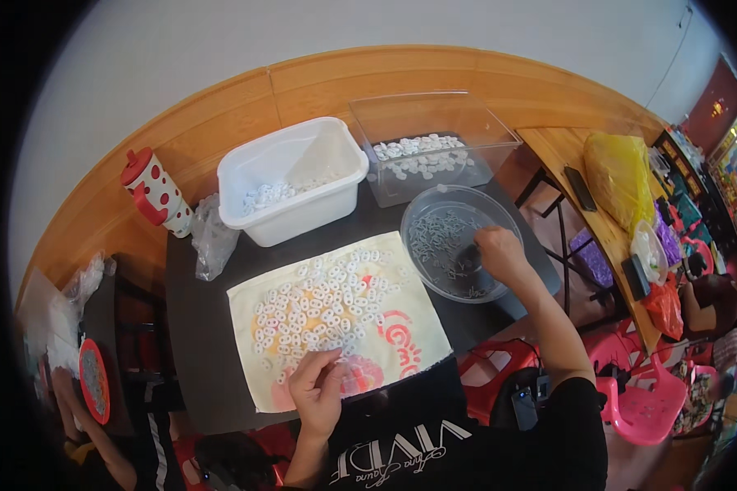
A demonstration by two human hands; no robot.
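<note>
My left hand (318, 391) is over the near edge of a cream cloth (254, 380) with red print, thumb and fingers pinched together. Whatever sits in that pinch is too small to make out. Many small white plastic pieces with two holes (311, 304) lie spread across the cloth, right up to my fingertips. On the right, my right hand (501, 252) reaches into a round clear plastic tub (508, 214), fingers bent together among small grey metal-looking pieces (440, 237). Its fingertips are partly hidden, so what they grip cannot be seen.
Behind the cloth stand a white basin (344, 192) and a clear rectangular bin (368, 114), both holding white pieces. A dotted tumbler (157, 190) and plastic bag (215, 237) are at left. Another person's arm (98, 434) is by a red tray (95, 380). Pink chairs (651, 401) stand right.
</note>
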